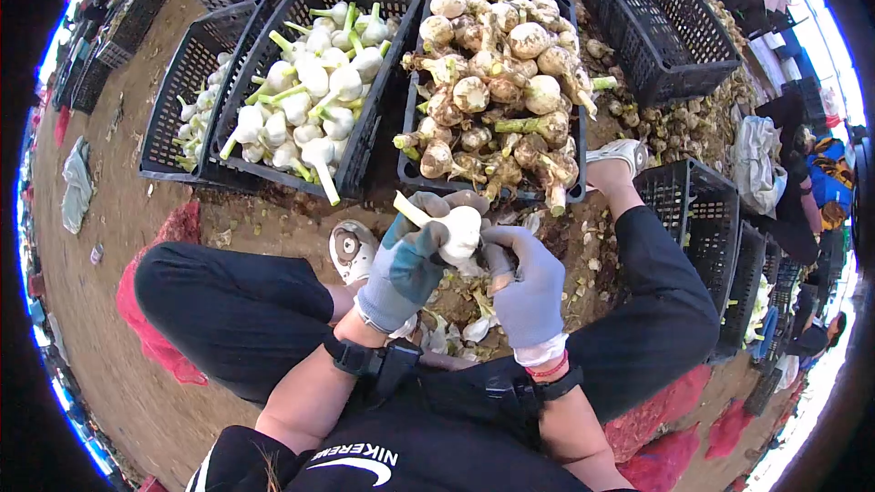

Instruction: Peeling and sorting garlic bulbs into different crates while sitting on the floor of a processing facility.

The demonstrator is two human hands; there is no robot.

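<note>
My left hand (pixel 409 266), in a grey and teal work glove, grips a white garlic bulb (pixel 462 232) by its side, with the cut stem pointing up and left. My right hand (pixel 528 287), also gloved, has its fingers curled close to the bulb's right side; whether they pinch any skin cannot be made out. Ahead on the left, a black plastic crate (pixel 236 165) holds clean white garlic bulbs (pixel 311 85). Another crate (pixel 581 193) in front of me is heaped with soil-stained, unpeeled garlic bulbs (pixel 502 92). Peeled garlic skins (pixel 437 336) lie on the ground beneath my hands.
A smaller-looking crate (pixel 179 82) with white bulbs stands far left. Upper right, a black crate (pixel 673 61) sits beside loose garlic (pixel 666 133). Stacked crates (pixel 711 239) flank my right knee. Red mesh sacks (pixel 160 301) lie by my legs. Someone in blue (pixel 830 171) is at the right edge.
</note>
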